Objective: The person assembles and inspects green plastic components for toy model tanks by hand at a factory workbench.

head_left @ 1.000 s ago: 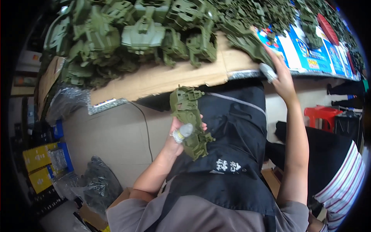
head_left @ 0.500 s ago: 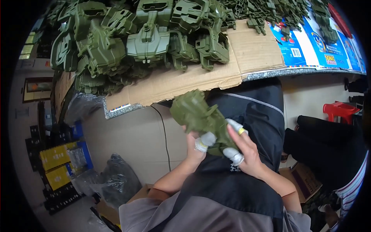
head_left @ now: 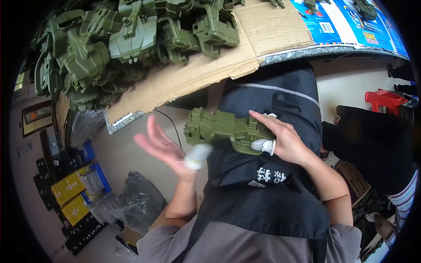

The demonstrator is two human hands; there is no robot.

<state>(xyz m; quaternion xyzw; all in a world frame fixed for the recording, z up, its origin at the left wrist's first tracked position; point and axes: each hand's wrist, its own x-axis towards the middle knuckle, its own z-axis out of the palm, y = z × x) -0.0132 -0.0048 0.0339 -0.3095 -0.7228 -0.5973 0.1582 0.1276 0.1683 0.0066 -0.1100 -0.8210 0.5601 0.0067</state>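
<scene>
I hold the olive-green plastic piece [head_left: 221, 126] over my lap, lying crosswise, its right end in my right hand [head_left: 285, 141]. That hand is closed around it, the thumb, in a white fingertip cover [head_left: 262, 145], pressing on the near side and the fingers along the far side. My left hand [head_left: 169, 151] is just left of the piece, fingers spread and holding nothing; it is blurred, so I cannot tell whether its covered thumb touches the piece. Under the piece is my black apron [head_left: 258, 206]. Beyond the piece is the worktop [head_left: 307, 55], its edge covered with cardboard [head_left: 210, 70]. Beyond the piece and to its left, a heap of green plastic parts [head_left: 131, 39] is piled there; beyond it to the right are blue printed sheets [head_left: 324, 26]. Well to the right of the piece is a red stool [head_left: 386, 101]; well to its left, nearer me, are yellow boxes [head_left: 70, 193] and a dark plastic bag [head_left: 138, 199].
</scene>
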